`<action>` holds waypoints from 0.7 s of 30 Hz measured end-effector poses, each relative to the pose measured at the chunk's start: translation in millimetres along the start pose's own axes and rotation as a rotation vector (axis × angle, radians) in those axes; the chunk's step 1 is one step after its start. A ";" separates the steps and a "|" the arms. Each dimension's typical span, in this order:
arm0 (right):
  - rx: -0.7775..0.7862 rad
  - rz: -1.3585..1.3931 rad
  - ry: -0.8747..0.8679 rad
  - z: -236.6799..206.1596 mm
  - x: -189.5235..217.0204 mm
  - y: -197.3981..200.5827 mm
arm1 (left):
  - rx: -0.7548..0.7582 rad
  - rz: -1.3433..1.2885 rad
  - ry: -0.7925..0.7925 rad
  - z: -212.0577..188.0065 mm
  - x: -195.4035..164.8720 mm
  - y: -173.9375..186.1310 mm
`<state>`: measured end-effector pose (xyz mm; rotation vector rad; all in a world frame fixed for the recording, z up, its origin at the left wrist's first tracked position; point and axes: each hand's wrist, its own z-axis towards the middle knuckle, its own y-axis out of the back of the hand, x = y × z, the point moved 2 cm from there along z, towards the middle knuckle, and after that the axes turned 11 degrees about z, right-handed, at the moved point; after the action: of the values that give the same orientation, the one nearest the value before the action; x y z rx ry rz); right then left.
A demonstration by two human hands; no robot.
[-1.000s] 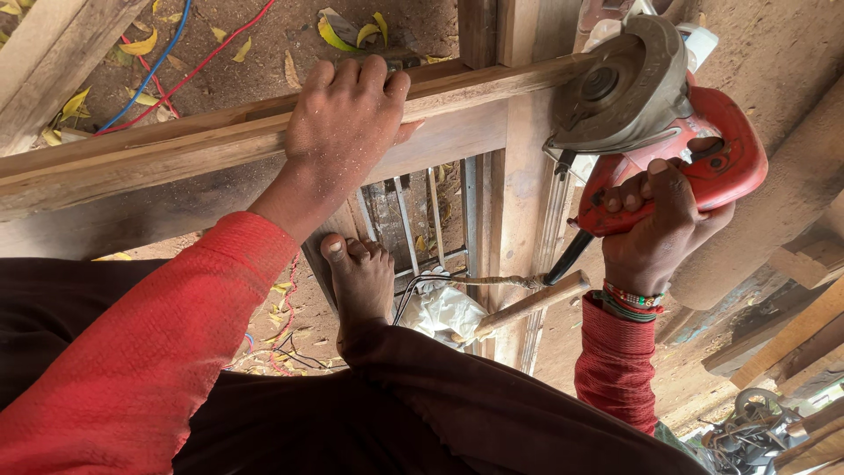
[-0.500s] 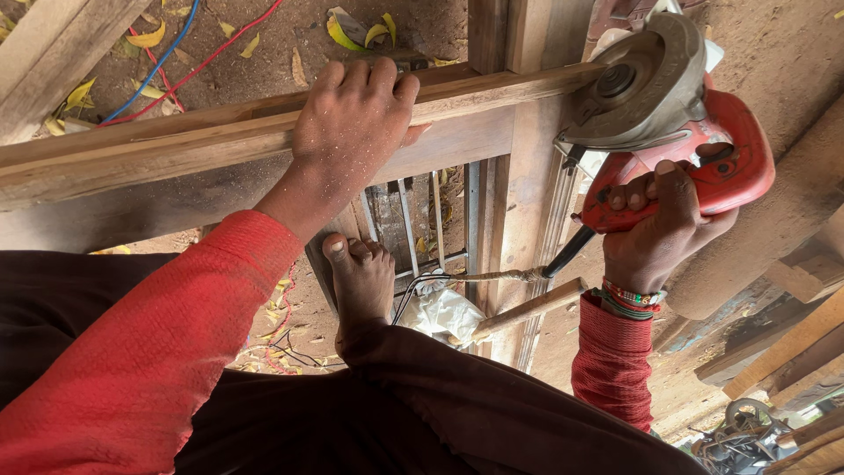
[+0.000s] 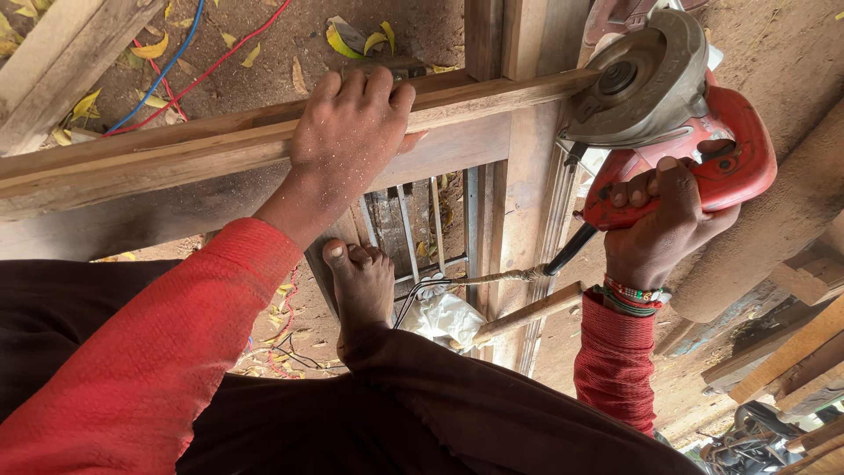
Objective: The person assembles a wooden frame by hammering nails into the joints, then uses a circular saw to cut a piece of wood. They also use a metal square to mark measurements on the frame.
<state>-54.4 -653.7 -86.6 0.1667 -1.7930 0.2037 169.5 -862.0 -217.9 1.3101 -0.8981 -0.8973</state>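
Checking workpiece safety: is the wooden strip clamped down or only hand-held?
Hand-held, as far as shown: the left hand presses the wooden strip onto the frame, and no clamp is visible. The right hand grips the red power saw.

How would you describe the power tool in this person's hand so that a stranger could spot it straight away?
Follow the long wooden strip that the left hand presses down, along to its right end. There sits the red-handled circular saw with its round grey metal guard, gripped by the right hand. It is the only bright red plastic and metal thing among bare timber.
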 end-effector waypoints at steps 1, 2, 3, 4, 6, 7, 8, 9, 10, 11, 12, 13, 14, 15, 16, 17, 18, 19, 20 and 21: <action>0.011 -0.009 0.013 0.2 0.8 -1.4 | 0.003 0.002 -0.005 0.4 0.3 1.0; 0.022 -0.017 0.027 0.6 1.4 -2.8 | 0.005 0.004 -0.009 0.8 0.6 1.8; 0.034 -0.026 0.040 1.1 1.9 -4.3 | 0.008 0.007 -0.012 1.3 1.1 2.7; 0.031 -0.024 0.034 1.9 2.3 -5.2 | 0.012 -0.001 -0.011 1.6 1.4 3.4; 0.026 -0.020 0.021 3.9 3.1 -6.7 | 0.019 -0.017 -0.009 2.3 2.1 4.4; 0.019 -0.017 0.014 5.0 3.4 -7.1 | 0.017 -0.016 -0.008 2.5 2.3 4.8; 0.012 -0.015 0.009 6.2 3.6 -7.3 | 0.015 -0.017 -0.007 2.8 2.4 5.1; 0.006 -0.013 0.002 7.5 3.7 -7.2 | 0.013 -0.018 -0.006 2.9 2.3 5.1; 0.002 -0.007 0.006 8.6 3.8 -6.9 | 0.011 -0.019 -0.005 3.1 2.4 5.1; -0.003 -0.001 0.008 9.9 3.8 -6.4 | 0.009 -0.020 -0.003 3.1 2.2 4.9; -0.008 0.006 0.011 11.2 3.5 -5.8 | 0.007 -0.021 -0.003 3.2 2.1 4.7; 0.000 0.002 0.019 12.6 3.3 -5.4 | 0.012 -0.007 -0.011 3.2 1.8 4.4; 0.007 -0.003 0.027 14.3 3.0 -4.8 | 0.018 0.005 -0.019 3.2 1.3 4.0; 0.012 -0.008 0.034 15.9 2.8 -4.3 | 0.024 0.017 -0.028 3.3 1.0 3.8; 0.024 -0.013 0.043 17.5 2.6 -3.8 | 0.028 0.017 -0.029 3.2 0.7 3.7; 0.038 -0.017 0.052 19.1 2.6 -3.4 | 0.030 0.019 -0.029 3.2 0.5 3.7; 0.052 -0.020 0.062 20.7 2.6 -3.0 | 0.032 0.021 -0.029 3.2 0.4 3.7; 0.042 -0.016 0.060 22.1 2.6 -2.1 | 0.025 0.019 -0.028 3.3 0.3 4.0; 0.033 -0.013 0.058 23.5 2.6 -1.2 | 0.019 0.016 -0.027 3.4 0.4 4.3; 0.024 -0.009 0.055 24.8 2.4 -0.3 | 0.013 0.013 -0.025 3.4 0.5 4.4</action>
<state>-78.4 -659.6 -89.7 0.1846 -1.7350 0.2218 166.7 -863.5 -213.2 1.3051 -0.9325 -0.9010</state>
